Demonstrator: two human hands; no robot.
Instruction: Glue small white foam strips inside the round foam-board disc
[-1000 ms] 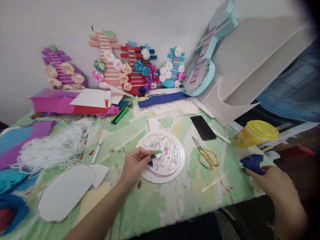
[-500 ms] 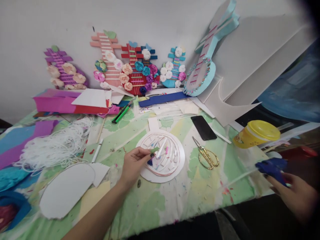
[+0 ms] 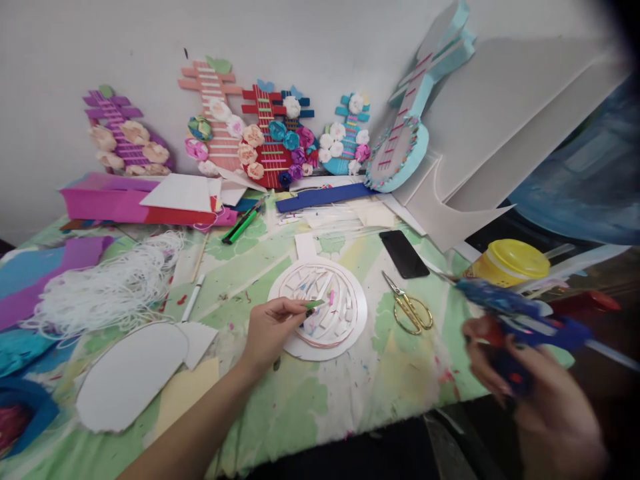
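A flat white round board lay near the middle of a table, on a green and white patterned cloth. A short pale tab stuck out at its far edge. On the board was a smaller disc, its rim traced in reddish lines, strewn with small white scraps and a few blue and pink bits.

The left hand reached over the board's near left side. Its thumb and forefinger were closed together, pinching a small, thin green piece above the scraps.

The right hand, blurred, was at the right edge of the table. Its fingers were curled around the handle of a blue glue gun, whose nozzle pointed left and whose pale stick jutted out behind. The gun partly covered the view near a yellow-lidded tub.

Between the board and the right hand lay gold-handled scissors, with a black phone just beyond them. To the left were a white marker and a tangled heap of white cord. Colourful guitar shapes, several trimmed with paper flowers, leaned along the wall.
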